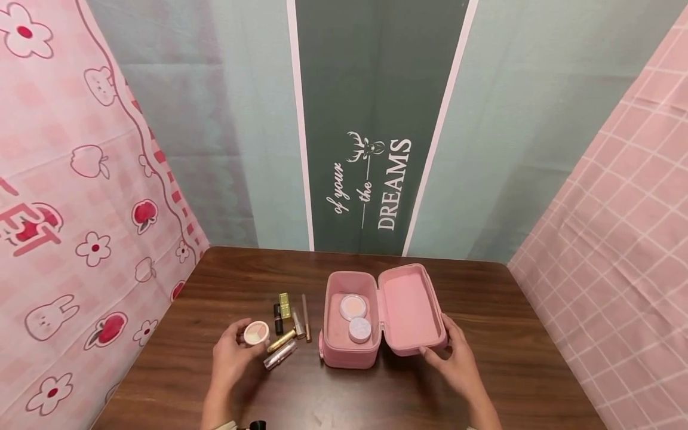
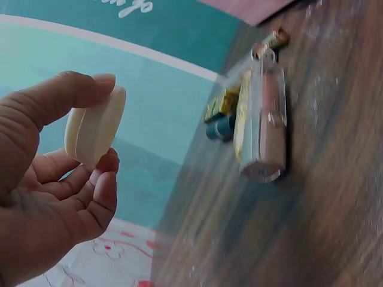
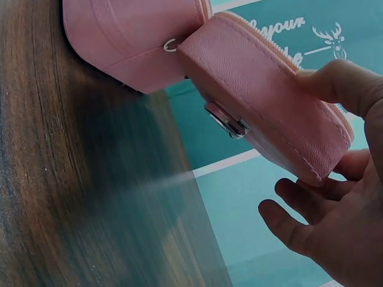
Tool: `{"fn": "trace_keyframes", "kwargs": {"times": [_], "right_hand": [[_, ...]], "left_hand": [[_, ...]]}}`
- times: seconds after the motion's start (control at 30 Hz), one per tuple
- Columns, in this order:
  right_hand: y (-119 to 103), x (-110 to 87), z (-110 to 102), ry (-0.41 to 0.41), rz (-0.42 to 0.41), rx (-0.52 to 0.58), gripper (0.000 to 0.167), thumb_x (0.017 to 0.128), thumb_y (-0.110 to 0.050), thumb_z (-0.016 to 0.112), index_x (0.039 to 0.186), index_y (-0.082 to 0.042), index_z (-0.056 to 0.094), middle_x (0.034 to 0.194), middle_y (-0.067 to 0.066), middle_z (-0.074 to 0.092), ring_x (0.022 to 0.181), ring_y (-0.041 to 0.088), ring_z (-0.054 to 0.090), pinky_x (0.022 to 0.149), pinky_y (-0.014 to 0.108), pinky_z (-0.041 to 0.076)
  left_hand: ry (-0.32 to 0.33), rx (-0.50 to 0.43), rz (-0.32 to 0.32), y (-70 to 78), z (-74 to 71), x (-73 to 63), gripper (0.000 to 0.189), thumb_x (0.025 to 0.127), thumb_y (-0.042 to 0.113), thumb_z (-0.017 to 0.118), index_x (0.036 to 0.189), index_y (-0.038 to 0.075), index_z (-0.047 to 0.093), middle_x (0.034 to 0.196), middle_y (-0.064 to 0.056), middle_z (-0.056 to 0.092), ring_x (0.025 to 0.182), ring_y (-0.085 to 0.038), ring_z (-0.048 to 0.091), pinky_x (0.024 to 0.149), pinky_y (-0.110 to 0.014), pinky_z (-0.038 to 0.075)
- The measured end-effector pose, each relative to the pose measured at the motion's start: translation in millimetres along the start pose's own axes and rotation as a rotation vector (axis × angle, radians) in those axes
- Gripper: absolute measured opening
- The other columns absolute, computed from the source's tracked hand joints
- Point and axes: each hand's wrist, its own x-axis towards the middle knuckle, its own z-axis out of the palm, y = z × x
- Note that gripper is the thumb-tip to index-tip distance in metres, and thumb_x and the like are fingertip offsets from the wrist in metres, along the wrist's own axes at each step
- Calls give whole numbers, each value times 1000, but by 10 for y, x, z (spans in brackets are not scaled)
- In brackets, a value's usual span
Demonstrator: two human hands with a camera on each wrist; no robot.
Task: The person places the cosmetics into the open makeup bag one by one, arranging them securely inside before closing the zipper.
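Between thumb and fingers, my left hand [image 1: 232, 352] pinches a small round makeup compact [image 1: 257, 333] with pale sections on top. In the left wrist view the compact [image 2: 96, 127] is seen edge-on, held above the table. My right hand [image 1: 454, 357] grips the near right corner of the lid [image 1: 411, 307] of a pink zip makeup case [image 1: 352, 358]. That lid is swung out to the right, and the case stands upright. Inside lie a round compact [image 1: 353, 306] and a small round lidded pot [image 1: 359, 329]. In the right wrist view the thumb is on the zip edge of the lid [image 3: 269, 89].
Left of the case lie a clear lipstick tube [image 1: 280, 355], a gold tube [image 1: 282, 341], a black tube [image 1: 278, 319], a yellow-green box-like item [image 1: 285, 305], another clear tube [image 1: 298, 323] and a slim pencil [image 1: 306, 318]. All are on the wooden table [image 1: 333, 400].
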Motion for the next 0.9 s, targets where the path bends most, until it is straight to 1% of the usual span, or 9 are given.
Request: {"fn": "trace_keyframes", "kwargs": {"times": [0.1,0.2,0.33,0.43,0.63,0.77,0.9], "right_hand": [[16,10,3,14,-31,-13,79,71,-7,79,136,7,36,132,25,41,102,30,53,79,34,47],[24,15,0,20,-57,-20,76,71,-3,79,134,7,38,130,25,43,98,28,53,77,36,48],[17,13,0,26,-57,-18,73,72,0,75,134,8,38,129,25,43,95,26,52,76,34,49],[9,15,8,36,-53,-11,71,73,2,72,134,9,38,129,25,43,93,25,51,75,33,49],[7,14,22,37,-38,28,69,74,5,69,134,9,37,130,26,41,94,25,52,74,29,49],[13,6,22,41,-35,37,68,73,6,69,134,8,38,129,25,42,91,23,52,73,29,49],[15,5,18,40,-36,29,69,73,5,69,134,9,38,127,26,43,89,20,51,73,30,49]], "left_hand": [[-13,-6,15,46,50,0,58,61,6,85,112,-6,58,88,-12,63,76,-20,61,62,-23,47],[-26,16,65,83,116,-5,57,60,7,86,109,-5,60,89,-11,62,77,-20,60,64,-26,48],[-40,54,131,140,209,8,56,59,13,87,107,-2,62,92,-11,58,77,-20,57,66,-31,46],[-45,58,147,191,256,24,55,59,13,87,106,0,63,91,-10,55,76,-20,55,66,-32,45],[-47,55,152,267,312,44,55,57,13,87,105,-1,63,85,-6,54,73,-18,51,63,-30,41],[-88,49,165,285,348,72,55,57,12,87,105,-1,64,84,-4,55,72,-16,51,62,-28,41],[-148,49,194,313,357,113,52,56,4,83,105,-1,64,88,-6,56,72,-19,54,62,-29,43]]}}
